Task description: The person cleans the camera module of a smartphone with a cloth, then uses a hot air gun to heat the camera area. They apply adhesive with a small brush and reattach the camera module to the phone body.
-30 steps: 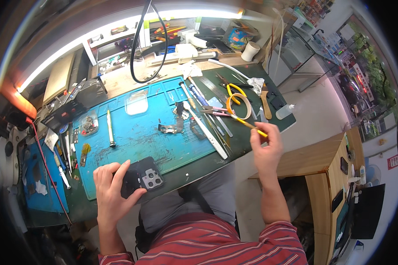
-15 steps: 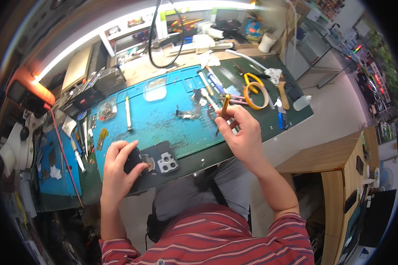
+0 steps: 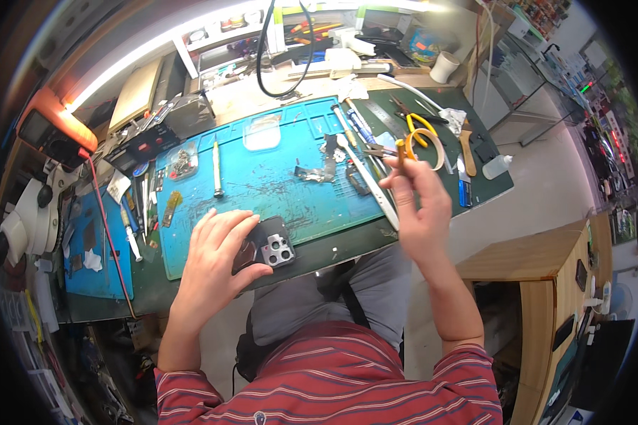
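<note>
At bench edge, beside roomy mat, left fingers around phone, right around tool.

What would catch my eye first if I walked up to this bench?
Probably the big blue mat in the middle of the view, with a dark phone at its near edge, between the left fingers and thumb. Next, likely the orange meter at far left, and the yellow-ended tool in the right fingers.

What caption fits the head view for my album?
Left hand on a phone, right hand holding a yellow tool above the bench.
</note>
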`<state>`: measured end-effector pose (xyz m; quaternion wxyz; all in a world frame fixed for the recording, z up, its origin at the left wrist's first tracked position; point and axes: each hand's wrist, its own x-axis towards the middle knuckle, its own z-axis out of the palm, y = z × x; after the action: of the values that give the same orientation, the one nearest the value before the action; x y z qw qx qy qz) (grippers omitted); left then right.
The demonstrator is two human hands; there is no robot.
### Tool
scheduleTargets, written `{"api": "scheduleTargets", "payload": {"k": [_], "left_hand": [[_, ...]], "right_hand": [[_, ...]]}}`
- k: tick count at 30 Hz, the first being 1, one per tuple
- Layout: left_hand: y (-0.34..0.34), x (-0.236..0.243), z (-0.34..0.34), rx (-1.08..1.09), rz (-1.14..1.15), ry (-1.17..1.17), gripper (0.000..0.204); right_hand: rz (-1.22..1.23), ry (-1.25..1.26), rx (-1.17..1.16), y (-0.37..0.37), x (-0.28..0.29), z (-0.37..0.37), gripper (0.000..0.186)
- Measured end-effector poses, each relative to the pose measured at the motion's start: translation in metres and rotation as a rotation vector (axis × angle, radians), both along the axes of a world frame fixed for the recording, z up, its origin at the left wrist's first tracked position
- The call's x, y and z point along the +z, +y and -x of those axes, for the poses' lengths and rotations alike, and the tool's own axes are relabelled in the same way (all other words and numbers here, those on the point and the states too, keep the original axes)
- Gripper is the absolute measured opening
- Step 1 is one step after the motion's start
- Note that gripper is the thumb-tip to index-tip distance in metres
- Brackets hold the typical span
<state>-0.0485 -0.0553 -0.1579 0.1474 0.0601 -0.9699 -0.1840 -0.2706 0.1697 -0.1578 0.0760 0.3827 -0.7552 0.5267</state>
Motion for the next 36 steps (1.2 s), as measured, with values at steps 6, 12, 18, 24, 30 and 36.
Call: {"api": "scheduleTargets", "payload": {"k": [6, 12, 18, 24, 30, 36], "left_hand": [[-0.01, 0.012, 0.026, 0.02, -0.03, 0.05, 0.058], [-0.022, 0.013, 0.103, -0.078, 0.016, 0.047, 0.024], [-0.016, -0.005, 0.231, 0.0, -0.021, 0.033, 0.023], [-0.041, -0.029, 0.337, 0.176, -0.012, 0.002, 0.044], [-0.064, -0.029, 0.364, 0.102, -0.132, -0.155, 0.035], [-0.047, -0.006, 0.352, 0.146, -0.136, -0.022, 0.022]], "right_hand": [[-0.18, 0.065, -0.302, 0.05, -0.008, 0.051, 0.021], [-0.22, -0.066, -0.329, 0.061, -0.012, 0.046, 0.019], [-0.184, -0.041, -0.316, 0.069, -0.018, 0.045, 0.017], [-0.14, -0.035, -0.339, 0.107, -0.025, 0.049, 0.015], [-0.104, -0.057, -0.415, 0.137, -0.032, 0.055, 0.014], [-0.082, -0.083, -0.382, 0.132, -0.04, 0.058, 0.014]]}}
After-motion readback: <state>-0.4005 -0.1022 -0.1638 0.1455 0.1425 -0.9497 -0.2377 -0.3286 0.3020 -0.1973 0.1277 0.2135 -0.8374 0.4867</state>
